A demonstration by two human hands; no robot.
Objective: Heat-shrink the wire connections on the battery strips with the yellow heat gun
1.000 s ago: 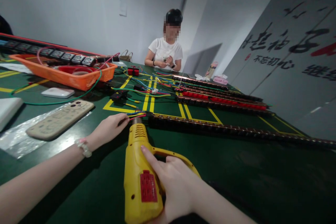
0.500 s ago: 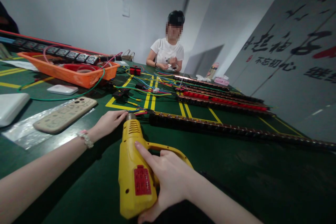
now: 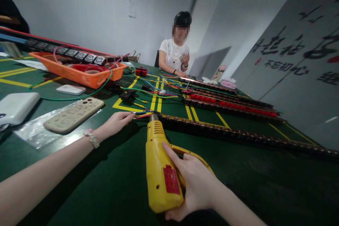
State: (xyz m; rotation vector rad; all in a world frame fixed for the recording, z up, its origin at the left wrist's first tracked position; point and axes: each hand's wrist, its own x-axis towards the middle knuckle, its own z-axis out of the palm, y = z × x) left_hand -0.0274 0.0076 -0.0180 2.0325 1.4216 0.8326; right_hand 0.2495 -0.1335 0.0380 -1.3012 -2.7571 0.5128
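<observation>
My right hand (image 3: 194,180) grips a yellow heat gun (image 3: 160,159) by its handle, with the forefinger stretched along the body. The gun's metal nozzle points away from me, at the spot where a bundle of coloured wires (image 3: 144,115) meets a long dark strip (image 3: 225,131). Left of the nozzle, my left hand (image 3: 119,122) has its fingers closed on the ends of these wires. The nozzle covers part of the bundle, and the fingertips hide the wire ends.
An orange basket (image 3: 79,74) stands at the left, with a phone (image 3: 74,114), a plastic bag (image 3: 31,130) and white boxes (image 3: 19,107) nearby. More strips (image 3: 233,106) and loose wires lie further back. Across the table (image 3: 111,183) sits a co-worker (image 3: 173,56).
The heat gun has moved right along the wire bundle, toward the end of the strip. My left hand still pinches the wires. The co-worker's arm now reaches toward the table.
</observation>
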